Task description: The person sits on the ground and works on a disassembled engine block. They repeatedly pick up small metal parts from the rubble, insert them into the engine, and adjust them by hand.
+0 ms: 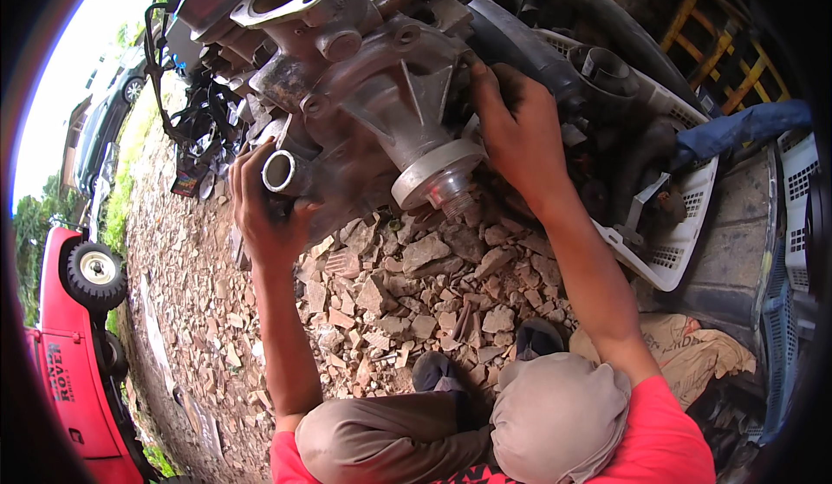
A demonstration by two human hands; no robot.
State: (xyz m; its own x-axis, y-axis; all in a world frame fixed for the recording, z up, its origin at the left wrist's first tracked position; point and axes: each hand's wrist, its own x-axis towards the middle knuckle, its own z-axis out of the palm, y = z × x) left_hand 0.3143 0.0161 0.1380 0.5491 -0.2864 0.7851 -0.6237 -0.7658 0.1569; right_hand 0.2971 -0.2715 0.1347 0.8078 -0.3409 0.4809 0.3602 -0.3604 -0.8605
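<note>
A large grey cast-metal engine housing (381, 94) fills the upper middle, its ribbed snout pointing down toward me and ending in a round flange (438, 172) with a threaded shaft tip. At its left side my left hand (270, 211) is closed around the part, fingers and thumb to either side of a short pipe stub (279, 171). My right hand (524, 129) grips the housing's right edge, thumb on top, with the other fingers partly hidden. Motion blur softens the housing's lower left.
Broken stones and tile pieces (390, 298) cover the ground before my knees. White plastic crates (672, 254) with metal parts and dark hoses stand at right, beside a brown sack (685, 345) and a blue crate (777, 345). A red vehicle (74, 354) is parked at far left.
</note>
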